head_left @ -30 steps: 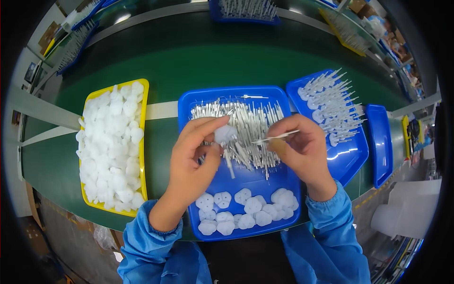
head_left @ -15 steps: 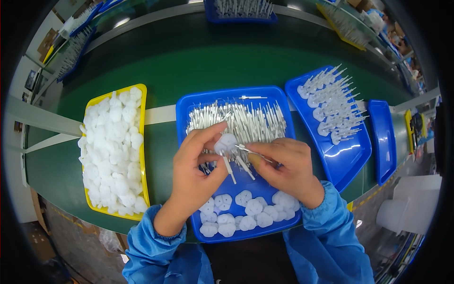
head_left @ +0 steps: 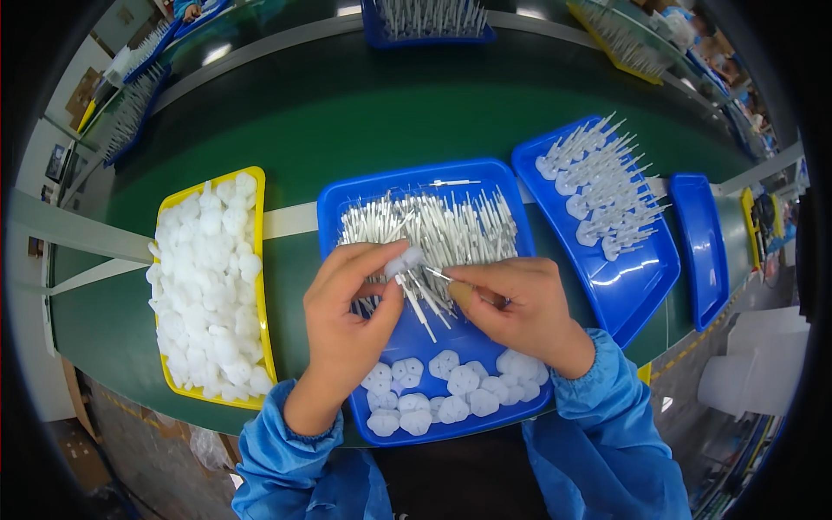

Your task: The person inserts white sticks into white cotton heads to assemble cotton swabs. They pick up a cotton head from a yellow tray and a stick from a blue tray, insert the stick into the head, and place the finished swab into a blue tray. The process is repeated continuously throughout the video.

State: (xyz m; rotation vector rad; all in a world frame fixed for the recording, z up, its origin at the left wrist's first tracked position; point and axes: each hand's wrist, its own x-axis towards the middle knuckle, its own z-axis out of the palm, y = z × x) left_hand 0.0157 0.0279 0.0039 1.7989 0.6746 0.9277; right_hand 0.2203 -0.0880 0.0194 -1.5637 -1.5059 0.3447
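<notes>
Between the fingertips of my left hand (head_left: pixel 347 303) is a white lobed plastic disc (head_left: pixel 404 263), with a few thin white rods hanging down from it. My right hand (head_left: pixel 524 303) pinches a slim metal-tipped rod (head_left: pixel 439 274), its tip pointing at the disc; whether it touches is too small to tell. Both hands are over a blue tray (head_left: pixel 326 221). Many white rods (head_left: pixel 451 227) fill that tray's far part. Loose lobed discs (head_left: pixel 464 381) lie along its near edge.
At left, a yellow tray (head_left: pixel 268 347) is heaped with white discs. To the right, a blue tray (head_left: pixel 628 286) carries discs with rods standing in them, beside a narrower blue tray (head_left: pixel 704 260). Another rod-filled tray (head_left: pixel 429 40) stands across the green table (head_left: pixel 347 113).
Both hands have shifted slightly left. The disc has tilted in my left fingers, and the right hand's rod has come round to point at it.
</notes>
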